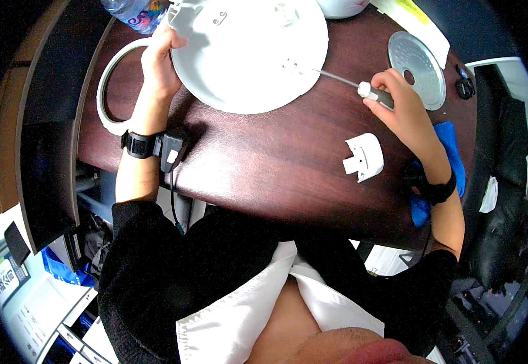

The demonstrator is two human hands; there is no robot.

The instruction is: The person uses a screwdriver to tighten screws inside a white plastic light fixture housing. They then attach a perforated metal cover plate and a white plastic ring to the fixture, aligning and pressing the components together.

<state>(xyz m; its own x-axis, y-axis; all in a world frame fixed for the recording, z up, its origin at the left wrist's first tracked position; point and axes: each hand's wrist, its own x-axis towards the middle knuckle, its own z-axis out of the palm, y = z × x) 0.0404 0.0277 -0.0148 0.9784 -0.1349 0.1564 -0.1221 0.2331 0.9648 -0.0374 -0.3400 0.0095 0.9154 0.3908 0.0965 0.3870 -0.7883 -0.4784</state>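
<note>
A large round white plastic part (239,70) with raised fittings is at the upper middle of the table. My left hand (162,67) grips its left rim, thumb over the edge. In my right hand (400,103) is a screwdriver (367,92) with a grey and white handle. Its thin shaft points left, the tip close to some small holes in the white part; whether it touches cannot be made out. A small curved white plastic piece (370,159) lies below my right hand. Beside my left wrist rests a white ring (101,97).
The dark reddish-brown table (264,164) also bears a perforated metal disc (418,54) at the right and a small black object (465,88). A blue cloth (454,148) lies under my right forearm. A clear bottle (135,13) stands at the far left.
</note>
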